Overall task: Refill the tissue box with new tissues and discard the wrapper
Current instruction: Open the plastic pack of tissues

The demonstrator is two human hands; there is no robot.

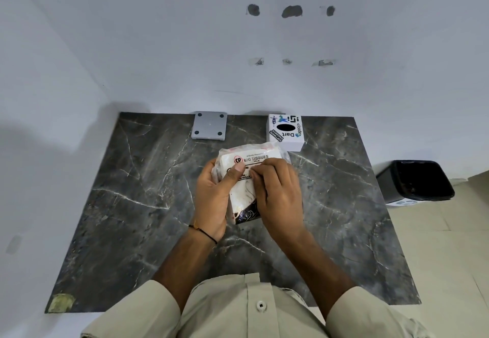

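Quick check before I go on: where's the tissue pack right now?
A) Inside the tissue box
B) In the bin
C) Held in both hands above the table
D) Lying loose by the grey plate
C: both hands, left and right, grip the tissue pack over the table.

The left hand [211, 195] and right hand [277, 195] cover the middle of the tissue pack [251, 158], hiding most of its small print. The bin [415, 181] interior is too dark to read.
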